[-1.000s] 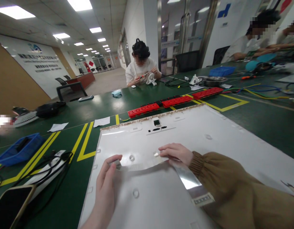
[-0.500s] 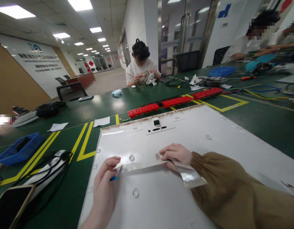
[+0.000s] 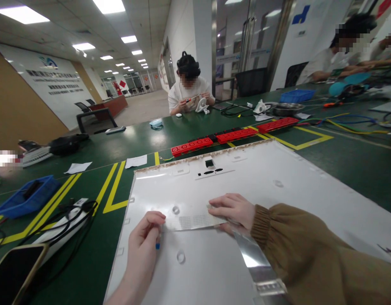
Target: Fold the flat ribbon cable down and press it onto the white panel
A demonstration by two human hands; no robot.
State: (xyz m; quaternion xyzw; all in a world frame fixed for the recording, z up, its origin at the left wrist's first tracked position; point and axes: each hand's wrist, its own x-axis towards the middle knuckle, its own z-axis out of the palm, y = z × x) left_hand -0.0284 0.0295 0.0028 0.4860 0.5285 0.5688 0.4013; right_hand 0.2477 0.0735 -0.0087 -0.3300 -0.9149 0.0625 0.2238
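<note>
A flat silver-white ribbon cable (image 3: 190, 222) stretches between my two hands, just over a large white plastic panel (image 3: 214, 271). My left hand (image 3: 144, 237) pinches its left end, where a small blue tab shows below the fingers. Further right, my right hand (image 3: 230, 210) grips the cable between thumb and fingers, the thumb partly hidden underneath. Past that hand a shiny length of the cable hangs down toward me and ends in a printed strip. The panel has moulded rings and slots, with a few cutouts near its far edge.
Red power strips (image 3: 236, 135) lie beyond the panel. On the left are a blue tray (image 3: 26, 199), a white power strip (image 3: 63, 226) with black cords and a phone (image 3: 15, 271). Across the green table a person (image 3: 190, 91) holds a screwdriver and a white part. More people sit far right.
The cable is turned so its printed face shows more between my hands. Its loose right length has unfolded further down toward me. My left hand has shifted slightly right.
</note>
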